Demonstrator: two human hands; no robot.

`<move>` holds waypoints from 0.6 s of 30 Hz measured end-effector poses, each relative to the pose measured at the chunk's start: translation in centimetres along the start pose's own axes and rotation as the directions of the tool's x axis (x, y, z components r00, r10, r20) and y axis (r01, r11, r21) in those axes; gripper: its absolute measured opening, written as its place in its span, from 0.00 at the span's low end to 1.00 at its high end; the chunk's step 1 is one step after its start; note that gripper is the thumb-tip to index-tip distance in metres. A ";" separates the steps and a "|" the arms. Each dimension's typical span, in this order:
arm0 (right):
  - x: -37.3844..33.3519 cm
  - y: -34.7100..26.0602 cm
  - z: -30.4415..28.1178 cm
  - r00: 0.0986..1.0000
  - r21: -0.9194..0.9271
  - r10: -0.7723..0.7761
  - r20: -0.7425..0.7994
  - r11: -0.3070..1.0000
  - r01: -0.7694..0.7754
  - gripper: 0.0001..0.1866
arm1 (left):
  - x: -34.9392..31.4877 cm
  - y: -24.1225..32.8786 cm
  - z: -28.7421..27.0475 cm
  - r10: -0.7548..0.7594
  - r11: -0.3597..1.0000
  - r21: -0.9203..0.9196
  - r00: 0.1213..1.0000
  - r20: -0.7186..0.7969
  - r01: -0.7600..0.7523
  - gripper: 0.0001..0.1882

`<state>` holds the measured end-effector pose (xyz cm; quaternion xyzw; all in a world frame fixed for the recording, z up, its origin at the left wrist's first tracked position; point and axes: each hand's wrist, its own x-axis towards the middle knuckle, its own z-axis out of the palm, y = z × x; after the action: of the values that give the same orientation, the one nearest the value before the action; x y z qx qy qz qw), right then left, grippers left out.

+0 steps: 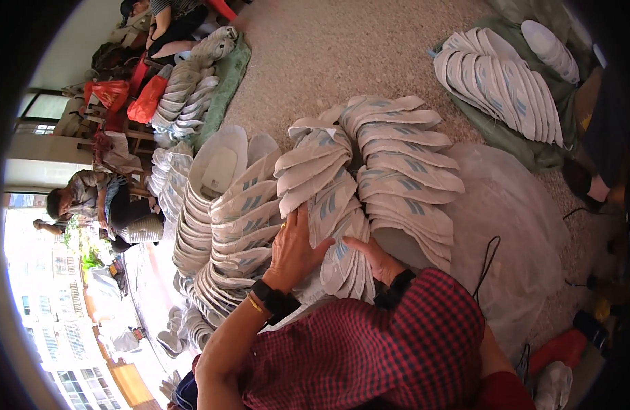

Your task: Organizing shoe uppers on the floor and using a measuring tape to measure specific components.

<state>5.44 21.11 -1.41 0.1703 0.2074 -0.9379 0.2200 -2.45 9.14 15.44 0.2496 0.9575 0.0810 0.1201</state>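
Note:
Before me lie long rows of nested white shoe uppers with light blue stripes. My left hand (296,247) presses against the left side of the middle stack of shoe uppers (335,208), thumb pointing right and fingers along the pieces. From the other side my right hand (378,260) grips the lower part of that stack. Its thumb lies on top, and its fingers are mostly hidden. Another stack of shoe uppers (407,174) curves along to the right. Left of my hands runs a further row (243,219), with one pale open piece (220,167) facing up.
Clear plastic sheeting (513,219) covers the floor to the right. More uppers (499,85) rest on dark green cloth (543,154) at the far right, by another person's foot (584,183). At the left, a person (100,205) sits near more stacks and red bags (147,99).

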 end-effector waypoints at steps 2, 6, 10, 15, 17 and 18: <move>0.1 -0.1 -0.1 1.000 0.001 -0.016 0.000 1.000 0.016 0.29 | 0.3 -0.2 0.2 0.000 0.999 -0.039 0.999 0.032 0.001 0.48; 0.1 0.0 -0.1 1.000 -0.039 0.011 0.022 0.999 -0.011 0.29 | 1.5 -0.9 0.9 0.059 0.998 0.008 0.998 0.017 -0.059 0.51; -0.7 0.3 0.1 0.993 -0.168 -0.108 0.036 0.979 0.113 0.27 | 1.9 -0.5 0.5 0.039 0.996 0.080 0.990 0.133 -0.050 0.57; -3.3 0.6 -0.8 0.976 -0.308 -0.047 0.211 0.945 0.113 0.29 | -2.3 2.2 -2.7 -0.008 1.000 -0.029 0.989 0.146 0.012 0.59; -4.4 0.6 -1.6 0.966 -0.407 -0.011 0.258 0.906 0.119 0.29 | -4.5 3.7 -3.5 0.099 0.979 -0.185 0.992 0.079 -0.083 0.59; -4.9 0.6 -2.0 0.961 -0.451 0.010 0.275 0.884 0.120 0.29 | -5.6 4.5 -3.7 0.093 0.973 -0.217 0.993 0.069 -0.076 0.57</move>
<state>10.31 23.19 -1.31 -0.0221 0.3981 -0.8814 0.2533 3.34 9.92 21.00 0.2787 0.9262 0.1787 0.1805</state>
